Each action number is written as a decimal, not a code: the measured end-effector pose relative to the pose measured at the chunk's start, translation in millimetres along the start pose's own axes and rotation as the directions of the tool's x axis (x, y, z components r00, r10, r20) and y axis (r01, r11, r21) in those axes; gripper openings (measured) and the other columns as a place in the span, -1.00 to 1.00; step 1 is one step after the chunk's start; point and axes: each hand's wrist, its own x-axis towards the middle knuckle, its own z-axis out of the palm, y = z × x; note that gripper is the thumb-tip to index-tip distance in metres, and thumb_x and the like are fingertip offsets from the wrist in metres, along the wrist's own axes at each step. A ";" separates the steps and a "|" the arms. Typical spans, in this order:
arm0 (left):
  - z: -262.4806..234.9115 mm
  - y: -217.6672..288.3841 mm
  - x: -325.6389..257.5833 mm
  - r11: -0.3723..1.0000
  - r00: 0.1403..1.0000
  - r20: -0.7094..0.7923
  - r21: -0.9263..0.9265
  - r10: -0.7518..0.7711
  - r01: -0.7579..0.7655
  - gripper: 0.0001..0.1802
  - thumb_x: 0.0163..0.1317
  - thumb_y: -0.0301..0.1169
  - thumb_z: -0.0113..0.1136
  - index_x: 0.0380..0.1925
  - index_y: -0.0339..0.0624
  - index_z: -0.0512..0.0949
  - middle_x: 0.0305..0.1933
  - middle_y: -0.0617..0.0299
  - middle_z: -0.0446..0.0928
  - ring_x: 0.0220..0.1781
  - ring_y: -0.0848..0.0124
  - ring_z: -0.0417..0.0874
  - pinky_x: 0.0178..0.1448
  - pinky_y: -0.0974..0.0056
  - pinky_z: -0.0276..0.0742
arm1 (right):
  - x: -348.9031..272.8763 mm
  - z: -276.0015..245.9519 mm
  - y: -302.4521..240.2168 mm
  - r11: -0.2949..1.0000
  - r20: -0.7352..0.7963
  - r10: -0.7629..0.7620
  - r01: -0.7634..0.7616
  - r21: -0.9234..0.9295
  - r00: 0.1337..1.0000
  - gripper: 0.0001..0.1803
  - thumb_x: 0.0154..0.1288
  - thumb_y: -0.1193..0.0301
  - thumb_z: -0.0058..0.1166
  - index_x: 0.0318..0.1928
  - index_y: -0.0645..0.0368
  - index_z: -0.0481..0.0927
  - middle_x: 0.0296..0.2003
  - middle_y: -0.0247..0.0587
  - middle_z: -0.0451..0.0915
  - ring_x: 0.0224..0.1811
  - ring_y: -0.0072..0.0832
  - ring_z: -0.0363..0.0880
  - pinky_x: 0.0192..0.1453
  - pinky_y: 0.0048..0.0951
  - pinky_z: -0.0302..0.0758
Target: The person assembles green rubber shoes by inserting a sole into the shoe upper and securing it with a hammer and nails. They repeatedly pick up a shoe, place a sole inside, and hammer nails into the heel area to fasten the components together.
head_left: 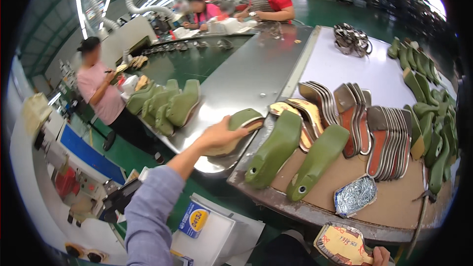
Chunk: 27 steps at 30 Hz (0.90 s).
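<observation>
Left fingers (222, 135) grip green shoe last (245, 118); right hand (379, 256) holds patterned insole (342, 244)

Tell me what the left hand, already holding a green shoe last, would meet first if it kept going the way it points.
Probably the cluster of green lasts further along the steel conveyor; the left hand holding its last points up-left, though depth is unclear.

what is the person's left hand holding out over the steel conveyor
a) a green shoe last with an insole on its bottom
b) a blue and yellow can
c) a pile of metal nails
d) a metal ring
a: the left hand grips a green shoe last with a tan insole on its underside, above the steel conveyor.
</observation>
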 end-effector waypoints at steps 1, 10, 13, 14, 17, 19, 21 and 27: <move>0.8 4.7 -5.8 0.999 1.000 0.024 -0.031 0.011 -0.010 0.02 0.25 0.32 0.20 0.53 -0.07 0.21 0.29 -0.30 0.52 0.13 -0.03 0.69 0.26 0.00 0.55 | -2.7 2.2 2.4 1.000 -0.022 -0.008 0.008 -0.001 1.000 -0.14 0.02 0.66 0.34 0.40 0.23 0.36 0.20 0.27 0.45 0.23 0.23 0.49 0.31 0.05 0.48; 31.2 18.8 -51.1 0.915 0.850 -0.453 0.396 0.268 -0.078 -0.12 0.10 -0.15 0.45 0.47 0.53 0.31 0.14 -0.19 0.41 0.14 -0.05 0.52 0.18 -0.11 0.43 | -11.6 6.7 11.1 1.000 -0.056 -0.001 0.001 0.003 0.998 -0.15 0.01 0.68 0.30 0.40 0.13 0.40 0.22 0.21 0.47 0.25 0.18 0.49 0.31 -0.01 0.49; 26.6 -58.2 -9.3 0.786 0.606 -0.683 0.600 0.408 0.147 -0.34 0.24 -0.12 0.33 0.37 0.50 0.43 0.22 -0.10 0.39 0.19 -0.02 0.44 0.15 -0.06 0.35 | -11.0 7.1 14.7 0.998 -0.079 -0.058 0.059 0.009 0.995 -0.16 0.02 0.69 0.28 0.40 0.12 0.41 0.19 0.19 0.50 0.24 0.17 0.51 0.31 -0.01 0.49; 26.5 -81.4 -1.2 0.797 0.625 -0.719 0.552 0.304 0.246 -0.37 0.26 -0.08 0.32 0.37 0.45 0.45 0.27 -0.13 0.34 0.23 -0.02 0.39 0.20 -0.08 0.34 | -10.5 7.1 15.0 0.997 -0.083 -0.067 0.069 0.016 0.994 -0.17 0.02 0.69 0.28 0.39 0.13 0.42 0.19 0.19 0.51 0.23 0.16 0.52 0.31 0.00 0.49; 30.9 -141.9 12.5 0.841 0.658 -0.745 0.423 0.111 0.337 -0.36 0.42 0.08 0.12 0.47 0.34 0.38 0.59 -0.39 -0.06 0.53 -0.29 0.10 0.53 -0.23 0.10 | -4.1 6.9 14.7 0.992 -0.112 -0.112 0.117 0.040 0.987 -0.21 0.01 0.68 0.29 0.35 0.18 0.45 0.16 0.19 0.54 0.19 0.16 0.54 0.29 0.04 0.50; 25.9 -141.0 13.0 0.910 0.719 -0.692 0.335 0.062 0.244 -0.39 0.48 0.13 0.01 0.45 0.25 0.42 0.63 -0.37 -0.17 0.57 -0.33 0.01 0.59 -0.30 -0.05 | -2.2 7.6 16.1 0.993 -0.123 -0.098 0.105 0.053 0.988 -0.22 0.01 0.67 0.29 0.34 0.19 0.45 0.16 0.20 0.54 0.19 0.17 0.54 0.28 0.05 0.50; 15.0 -132.9 11.3 0.945 0.754 -0.654 0.205 -0.062 0.255 -0.37 0.51 0.15 -0.03 0.44 0.15 0.44 0.61 -0.35 -0.08 0.55 -0.28 0.09 0.58 -0.30 0.00 | -2.5 9.4 15.4 0.991 -0.128 -0.101 0.111 0.073 0.987 -0.22 -0.01 0.67 0.30 0.33 0.20 0.45 0.15 0.22 0.53 0.17 0.19 0.54 0.28 0.07 0.50; 45.2 2.9 -55.3 0.835 0.957 -0.217 -0.478 0.191 -0.274 -0.25 0.29 0.11 0.34 0.21 -0.32 0.53 0.03 -0.13 0.70 -0.06 0.10 0.77 0.02 0.08 0.70 | -4.3 9.3 16.7 0.989 -0.115 -0.096 0.108 0.099 0.989 -0.20 -0.03 0.69 0.31 0.33 0.20 0.45 0.14 0.22 0.53 0.18 0.17 0.54 0.28 0.06 0.50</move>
